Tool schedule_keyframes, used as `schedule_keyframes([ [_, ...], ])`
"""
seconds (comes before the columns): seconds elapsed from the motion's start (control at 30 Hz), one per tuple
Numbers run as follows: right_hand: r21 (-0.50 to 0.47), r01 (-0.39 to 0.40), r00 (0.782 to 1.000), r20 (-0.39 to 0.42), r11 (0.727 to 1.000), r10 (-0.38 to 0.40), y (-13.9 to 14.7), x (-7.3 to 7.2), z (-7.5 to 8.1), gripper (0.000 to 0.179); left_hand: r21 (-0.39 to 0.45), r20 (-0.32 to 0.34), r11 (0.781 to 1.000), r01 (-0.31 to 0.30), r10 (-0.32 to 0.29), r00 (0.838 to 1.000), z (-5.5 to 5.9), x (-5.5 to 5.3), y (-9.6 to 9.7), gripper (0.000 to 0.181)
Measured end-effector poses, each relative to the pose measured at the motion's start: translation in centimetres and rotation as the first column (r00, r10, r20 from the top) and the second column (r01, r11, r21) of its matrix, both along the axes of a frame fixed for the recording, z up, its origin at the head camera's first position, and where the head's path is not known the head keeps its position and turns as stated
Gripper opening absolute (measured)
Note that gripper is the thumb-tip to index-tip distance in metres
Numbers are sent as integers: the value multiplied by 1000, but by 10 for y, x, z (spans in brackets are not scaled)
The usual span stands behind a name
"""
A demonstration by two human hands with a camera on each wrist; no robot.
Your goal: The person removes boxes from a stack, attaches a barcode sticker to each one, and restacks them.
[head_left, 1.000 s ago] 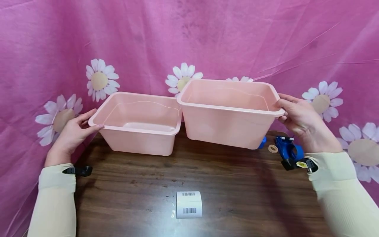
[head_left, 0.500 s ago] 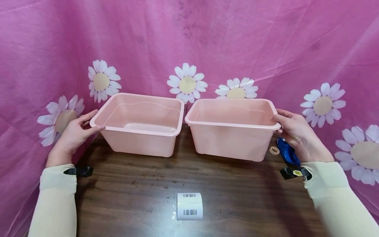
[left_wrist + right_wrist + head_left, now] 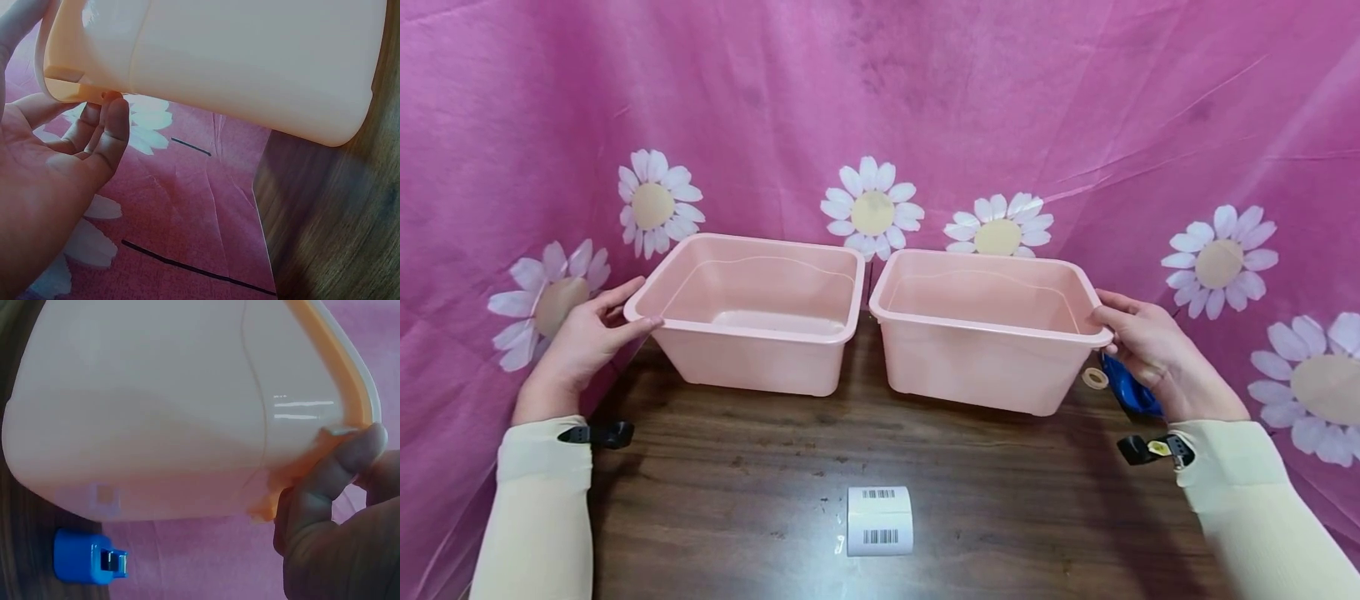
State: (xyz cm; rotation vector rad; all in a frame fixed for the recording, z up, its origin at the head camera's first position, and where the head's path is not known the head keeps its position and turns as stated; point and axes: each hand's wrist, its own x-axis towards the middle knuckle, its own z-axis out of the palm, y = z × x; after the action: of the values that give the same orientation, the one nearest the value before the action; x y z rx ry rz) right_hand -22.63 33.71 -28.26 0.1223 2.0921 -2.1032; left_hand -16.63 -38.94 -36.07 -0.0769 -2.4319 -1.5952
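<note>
Two pink plastic bins stand side by side at the back of the table, with a narrow gap between them. My left hand [image 3: 583, 337] grips the outer end rim of the left bin [image 3: 748, 362]; in the left wrist view its fingers [image 3: 117, 125] curl up under that rim. On the other side, my right hand [image 3: 1150, 354] holds the right bin [image 3: 973, 367] by its outer end rim. The right wrist view shows the thumb or a finger hooked at the rim's edge. Nothing lies in the visible part of either bin.
A roll of white barcode labels [image 3: 880, 522] lies on the brown wooden table [image 3: 737, 500] near the front. Behind the right hand are a blue tool [image 3: 1127, 387], partly hidden, and a tan ring [image 3: 1095, 378]. A pink flowered cloth [image 3: 760, 108] hangs close behind.
My right hand has lowered the right bin from above the table, and it has come away from the left bin's rim. The left hand and left bin have stayed in place.
</note>
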Motion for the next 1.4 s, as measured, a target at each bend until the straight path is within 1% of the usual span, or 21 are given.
schedule_keyframes([
  [0.2, 2, -30, 999, 18, 1000, 29, 1, -5, -8, 81, -20, 9, 1000, -16, 16, 1000, 0, 0, -3, 77],
  [0.33, 10, -23, 1000, 20, 1000, 23, 1, -6, -12, 79, -31, 25, 999, -13, 14, 1000, 0, -1, -2, 77],
  [0.5, 31, -13, 1000, 4, 999, 13, 3, -7, -16, 80, -49, 33, 999, -19, 21, 999, 1, 0, 0, 78],
  [0.73, 49, -38, 999, -17, 998, 39, 9, -11, -27, 80, -44, 28, 999, -15, 16, 999, 2, -1, 2, 78],
  [0.97, 31, -62, 996, -57, 998, 63, 13, -11, -39, 80, 0, 14, 1000, 10, -10, 1000, 2, -2, 2, 78],
  [1.03, 33, -70, 996, -53, 997, 72, 14, -11, -42, 80, 2, 15, 1000, 10, -10, 1000, 2, -2, 2, 78],
  [1.27, 38, -97, 995, -26, 995, 98, 19, -13, -48, 80, -50, 32, 999, -7, 8, 999, 2, -1, 1, 78],
  [1.4, 49, -105, 994, -11, 993, 106, 21, -12, -52, 78, -64, 33, 998, -8, 10, 999, 1, -1, 1, 78],
])
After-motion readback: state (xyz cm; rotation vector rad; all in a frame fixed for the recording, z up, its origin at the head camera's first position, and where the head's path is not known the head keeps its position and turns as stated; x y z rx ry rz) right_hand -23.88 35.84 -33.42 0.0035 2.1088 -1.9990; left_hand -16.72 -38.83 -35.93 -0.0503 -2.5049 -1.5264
